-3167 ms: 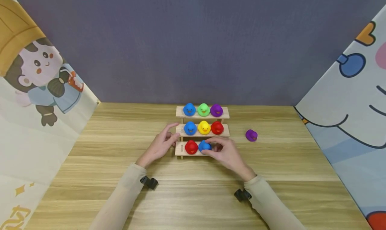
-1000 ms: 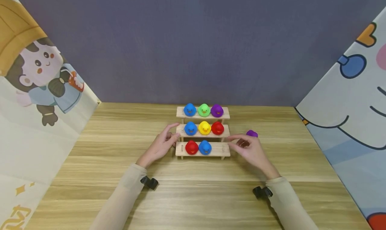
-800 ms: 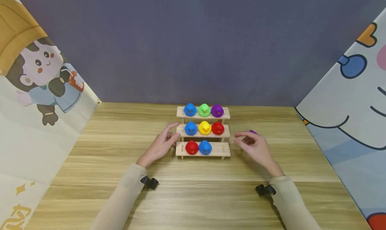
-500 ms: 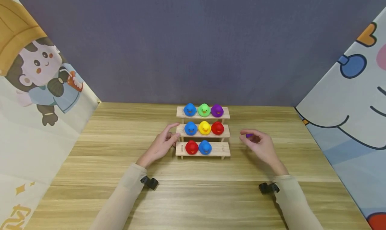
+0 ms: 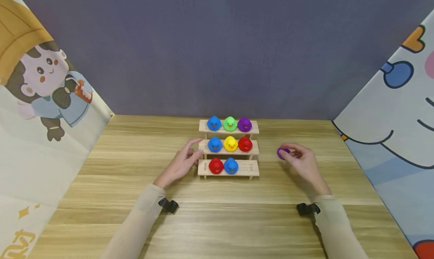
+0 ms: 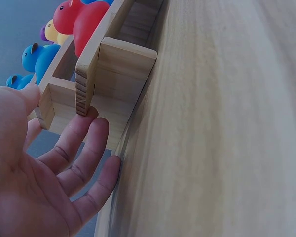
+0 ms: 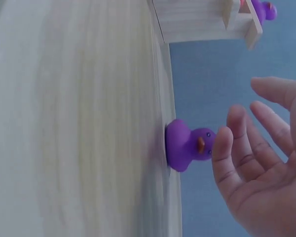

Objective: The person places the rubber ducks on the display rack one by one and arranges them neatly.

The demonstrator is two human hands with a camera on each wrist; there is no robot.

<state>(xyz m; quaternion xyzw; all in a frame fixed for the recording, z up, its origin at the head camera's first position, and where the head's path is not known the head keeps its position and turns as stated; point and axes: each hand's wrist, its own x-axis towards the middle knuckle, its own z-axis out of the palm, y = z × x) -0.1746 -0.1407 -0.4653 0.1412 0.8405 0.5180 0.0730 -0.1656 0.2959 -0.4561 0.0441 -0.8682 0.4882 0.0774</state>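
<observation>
Wooden table backed by a grey-blue wall is noted. The right hand is held open, fingers loosely spread, just at the loose purple duck, which stands on the table toward the right edge; no grip is closed on it. The left hand is pressed open against the left end of the stepped wooden rack. Eight ducks are seated; the bottom step's right place is judged unfilled.
</observation>
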